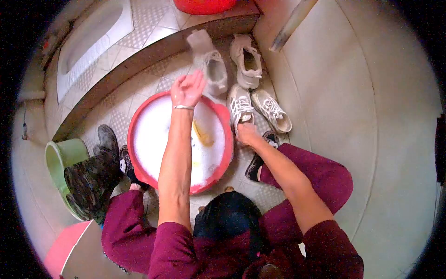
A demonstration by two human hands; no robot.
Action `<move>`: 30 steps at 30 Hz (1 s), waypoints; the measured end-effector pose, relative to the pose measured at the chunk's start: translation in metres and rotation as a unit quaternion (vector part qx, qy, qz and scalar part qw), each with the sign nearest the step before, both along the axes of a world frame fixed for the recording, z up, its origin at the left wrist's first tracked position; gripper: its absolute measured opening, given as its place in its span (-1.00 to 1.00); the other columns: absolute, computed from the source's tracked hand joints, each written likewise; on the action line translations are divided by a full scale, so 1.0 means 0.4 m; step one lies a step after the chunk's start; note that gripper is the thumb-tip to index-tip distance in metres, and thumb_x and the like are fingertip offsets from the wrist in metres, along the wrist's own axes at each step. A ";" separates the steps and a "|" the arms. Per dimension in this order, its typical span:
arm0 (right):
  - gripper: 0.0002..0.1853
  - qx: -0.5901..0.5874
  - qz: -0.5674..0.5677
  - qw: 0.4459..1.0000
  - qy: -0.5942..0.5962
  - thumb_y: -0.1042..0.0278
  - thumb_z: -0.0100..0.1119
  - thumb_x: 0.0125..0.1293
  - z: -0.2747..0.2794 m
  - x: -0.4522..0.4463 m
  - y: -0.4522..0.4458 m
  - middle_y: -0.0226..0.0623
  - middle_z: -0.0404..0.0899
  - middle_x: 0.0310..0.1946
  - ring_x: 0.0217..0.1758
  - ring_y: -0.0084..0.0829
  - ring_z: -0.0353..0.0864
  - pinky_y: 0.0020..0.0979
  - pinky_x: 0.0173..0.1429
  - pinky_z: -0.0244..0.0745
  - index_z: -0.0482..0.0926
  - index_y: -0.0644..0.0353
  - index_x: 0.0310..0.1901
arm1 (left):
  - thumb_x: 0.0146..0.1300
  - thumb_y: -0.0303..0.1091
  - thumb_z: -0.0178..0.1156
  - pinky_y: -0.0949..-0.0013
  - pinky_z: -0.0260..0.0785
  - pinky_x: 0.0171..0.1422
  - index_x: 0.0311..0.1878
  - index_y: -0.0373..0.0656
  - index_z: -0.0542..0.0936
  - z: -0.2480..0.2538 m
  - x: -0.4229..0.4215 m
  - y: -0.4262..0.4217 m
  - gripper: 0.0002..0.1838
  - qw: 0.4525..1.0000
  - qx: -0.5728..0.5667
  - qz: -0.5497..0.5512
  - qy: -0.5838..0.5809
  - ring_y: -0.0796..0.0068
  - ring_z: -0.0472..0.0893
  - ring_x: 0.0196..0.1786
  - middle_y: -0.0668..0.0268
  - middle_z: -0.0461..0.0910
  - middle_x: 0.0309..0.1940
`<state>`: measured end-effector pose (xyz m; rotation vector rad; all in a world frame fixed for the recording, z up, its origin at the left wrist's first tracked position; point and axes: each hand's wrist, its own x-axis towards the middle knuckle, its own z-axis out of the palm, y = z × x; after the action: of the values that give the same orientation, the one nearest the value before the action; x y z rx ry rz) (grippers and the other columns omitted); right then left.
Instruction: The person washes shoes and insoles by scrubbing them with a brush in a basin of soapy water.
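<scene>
My left hand [188, 90] is held palm up with its fingers apart and nothing in it, over the far rim of a red basin [132, 125]. White suds [151, 128] fill the basin, and a yellowish object [203, 134], its kind unclear, lies in them. My right hand [248, 134] is closed on the heel end of a white lace-up sneaker [240, 103] to the right of the basin; the fingers are partly hidden. Beside it lies another white laced sneaker [272, 110]. A pale shoe [215, 74], blurred at its far end, is just beyond my left hand.
Another pale shoe [246, 63] lies near the tiled step [162, 44]. A green bucket [58, 160] with dark camouflage-patterned cloth [90, 179] over it and a dark boot [108, 142] are at the left. A squat toilet [95, 39] and a red tub [204, 5] are on the step.
</scene>
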<state>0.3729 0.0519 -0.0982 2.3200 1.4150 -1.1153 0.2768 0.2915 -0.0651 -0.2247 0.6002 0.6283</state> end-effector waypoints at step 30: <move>-0.91 0.471 0.228 0.842 0.127 0.37 0.11 0.00 0.617 -0.330 -0.183 -0.23 0.47 -0.52 -0.44 -0.16 0.50 -0.25 -0.35 0.41 0.48 0.13 -0.43 | 0.09 0.06 0.13 0.06 0.10 0.30 0.19 -0.18 0.30 0.288 -0.449 -0.621 -0.32 0.976 0.188 0.066 -0.091 0.21 0.33 0.19 0.21 0.35 0.15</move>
<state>0.2407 -0.0213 0.1486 2.0981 2.9374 -0.6410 0.0970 0.0430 0.0503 0.0342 0.2827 0.8271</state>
